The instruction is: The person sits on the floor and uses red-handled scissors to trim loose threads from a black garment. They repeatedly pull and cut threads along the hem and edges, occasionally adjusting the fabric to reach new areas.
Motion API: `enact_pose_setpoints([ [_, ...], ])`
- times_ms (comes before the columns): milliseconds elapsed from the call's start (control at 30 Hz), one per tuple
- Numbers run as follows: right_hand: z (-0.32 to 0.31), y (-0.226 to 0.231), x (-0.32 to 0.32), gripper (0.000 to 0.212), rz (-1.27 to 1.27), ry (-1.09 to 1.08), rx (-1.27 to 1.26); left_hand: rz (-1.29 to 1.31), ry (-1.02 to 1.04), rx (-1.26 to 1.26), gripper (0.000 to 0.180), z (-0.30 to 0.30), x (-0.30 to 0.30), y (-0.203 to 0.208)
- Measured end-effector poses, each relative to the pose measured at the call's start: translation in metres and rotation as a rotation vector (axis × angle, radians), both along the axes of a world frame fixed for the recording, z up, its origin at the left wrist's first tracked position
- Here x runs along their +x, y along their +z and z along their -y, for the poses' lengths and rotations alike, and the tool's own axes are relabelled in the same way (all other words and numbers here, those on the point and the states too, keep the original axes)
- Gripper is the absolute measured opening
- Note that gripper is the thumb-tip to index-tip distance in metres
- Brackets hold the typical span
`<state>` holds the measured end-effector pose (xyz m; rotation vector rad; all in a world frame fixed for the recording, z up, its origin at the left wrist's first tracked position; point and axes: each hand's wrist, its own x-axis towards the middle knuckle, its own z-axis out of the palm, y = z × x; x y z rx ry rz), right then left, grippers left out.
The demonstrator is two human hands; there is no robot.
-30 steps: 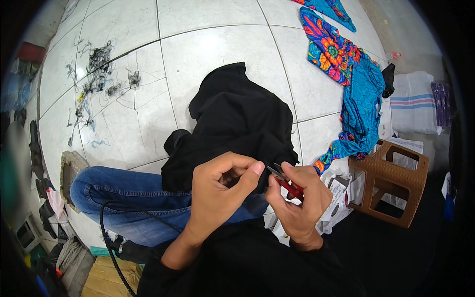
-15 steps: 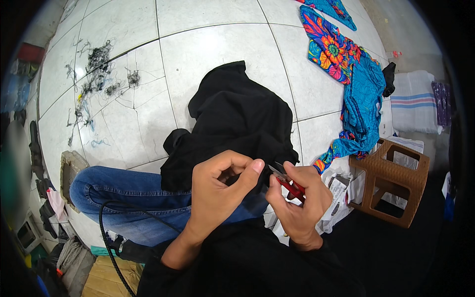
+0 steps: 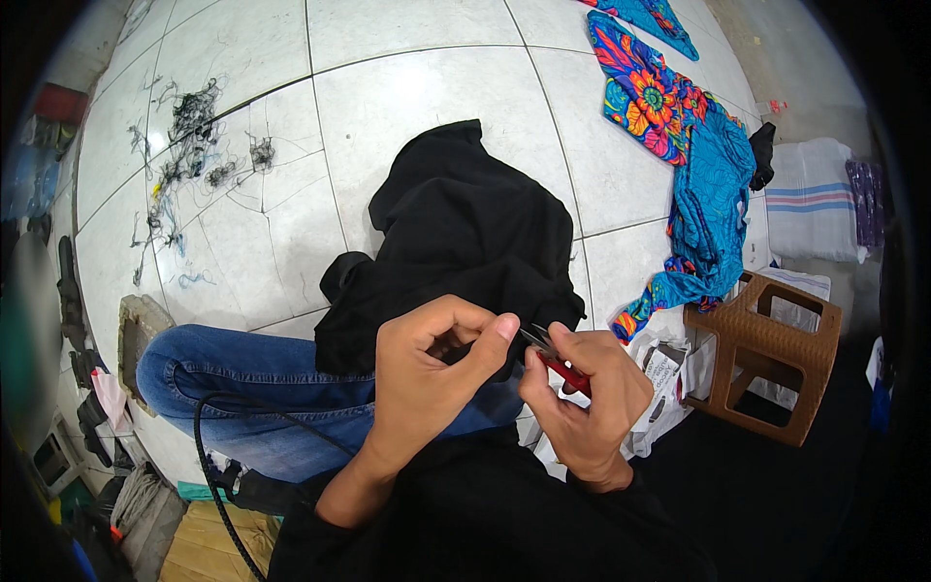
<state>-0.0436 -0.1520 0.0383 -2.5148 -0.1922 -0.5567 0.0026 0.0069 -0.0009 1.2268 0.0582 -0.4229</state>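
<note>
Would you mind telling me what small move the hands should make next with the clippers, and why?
Probably close the red-handled thread clippers in the right hand. Their blade tips sit right beside the left hand, which pinches the edge of the black garment; any thread there is too fine to see.

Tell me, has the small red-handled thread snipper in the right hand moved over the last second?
No. The red-handled thread snipper sits in the right hand at the same spot left of the brown woven stool, as before.

Floral blue cloth (image 3: 693, 165), brown wicker stool (image 3: 766, 354), loose thread scraps (image 3: 194, 136)
</note>
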Motion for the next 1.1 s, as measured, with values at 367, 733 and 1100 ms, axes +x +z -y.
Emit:
enact_pose_setpoints([
  [367, -0.0021, 0.0015, 0.0009, 0.038, -0.028, -0.001, 0.010, 0.028, 0.004, 0.033, 0.016, -0.0017, 0.0018, 0.0012],
  [733, -0.0031, 0.0014, 0.0011, 0.036, -0.033, -0.019, 0.019, 0.053, 0.003, 0.049, 0.015, -0.0005, 0.0008, 0.0023],
  [1100, -0.0023, 0.0002, -0.0002, 0.035, -0.045, -0.027, 0.022, 0.048, 0.004, 0.056, 0.016, -0.0003, 0.0003, 0.0021],
])
